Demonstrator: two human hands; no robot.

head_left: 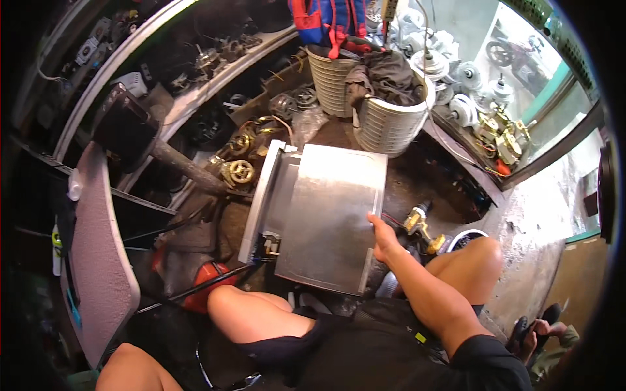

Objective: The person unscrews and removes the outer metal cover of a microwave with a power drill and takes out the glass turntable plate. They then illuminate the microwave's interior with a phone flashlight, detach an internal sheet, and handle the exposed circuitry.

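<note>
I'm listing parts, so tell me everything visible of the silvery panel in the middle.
The silvery panel is rectangular, smooth and metallic-looking, brighter toward its top, with a narrow strip along its right edge. It faces up, turned slightly clockwise, in front of the person, with a pale metal rail to its left. The right hand touches its right edge; what supports it is hidden.

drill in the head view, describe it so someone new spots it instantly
Start at the big silver panel mid-picture, with the right hand at its right edge. Just right of that hand, before the white-rimmed bowl, is the drill. Its pistol shape and yellow-and-black body set it apart from both panel and bowl.
</note>
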